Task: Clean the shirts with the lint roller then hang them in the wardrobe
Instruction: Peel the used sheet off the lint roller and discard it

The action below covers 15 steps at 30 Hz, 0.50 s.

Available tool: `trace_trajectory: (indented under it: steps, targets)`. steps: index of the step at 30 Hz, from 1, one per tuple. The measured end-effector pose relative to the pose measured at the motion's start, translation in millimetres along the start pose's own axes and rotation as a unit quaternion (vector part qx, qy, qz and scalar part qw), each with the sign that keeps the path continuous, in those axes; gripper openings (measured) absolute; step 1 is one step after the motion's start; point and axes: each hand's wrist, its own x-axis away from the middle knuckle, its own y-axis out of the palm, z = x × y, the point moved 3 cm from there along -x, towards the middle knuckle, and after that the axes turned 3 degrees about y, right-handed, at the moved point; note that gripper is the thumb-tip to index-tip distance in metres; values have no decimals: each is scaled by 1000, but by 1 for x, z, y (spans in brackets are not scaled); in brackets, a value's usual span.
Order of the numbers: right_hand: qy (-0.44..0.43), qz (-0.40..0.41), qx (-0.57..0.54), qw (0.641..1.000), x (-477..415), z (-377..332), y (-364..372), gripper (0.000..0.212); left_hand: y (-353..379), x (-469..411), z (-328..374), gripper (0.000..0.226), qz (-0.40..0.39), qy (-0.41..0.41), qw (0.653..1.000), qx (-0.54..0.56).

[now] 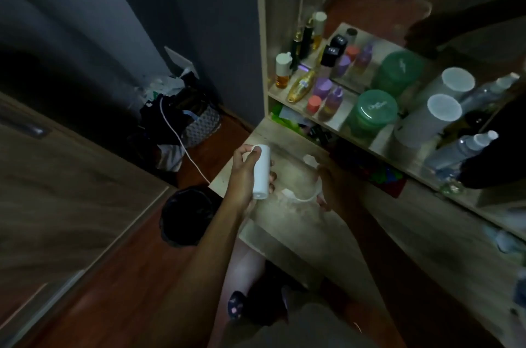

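Bottles (327,102) crowd shelf (378,145); basket (199,125) heaped with clothes. Left hand (244,174) grips lint roller (261,172) over desk (355,222); right hand (331,186) blurred, cannot tell.

Two hands show: the left hand (245,168) and the right hand (331,186). One white lint roller (261,171) is in view. On the shelf stand two purple-capped bottles (322,88), one pink-capped bottle (313,103), one green-lidded jar (373,112), one white cylindrical container (432,120) and one clear spray bottle (461,151); the mirror doubles them. One black bin (187,216) and one patterned basket (203,125) sit on the floor.
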Motion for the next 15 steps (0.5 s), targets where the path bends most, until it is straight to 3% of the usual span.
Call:
trace_trajectory:
  steps: [3,4,6,9,10,11,13,15]
  targets:
    - [7,63,17,998,-37,51,-7,33,14,-8,-21,17,-3,-34,999,-6]
    - [39,44,21,998,-60,79,-2,26,18,-11,-27,24,-2,-45,999,-9]
    - [-2,136,56,989,-96,112,-8,13,26,-16,-40,30,-8,-65,998,-9]
    - [15,163,-23,986,-100,117,-12,13,36,-22,-57,26,-24,-88,996,-23]
    - [51,110,-63,991,-95,111,-11,17,39,-24,-62,23,-28,-96,995,-24]
    - [25,112,-26,993,-85,105,-5,27,41,-25,-66,20,-30,-103,994,-25]
    - [-10,155,54,986,-81,98,5,40,43,-26,-72,18,-33,-113,993,-28]
    - [4,205,73,976,-88,103,7,39,44,-28,-76,19,-39,-117,992,-28]
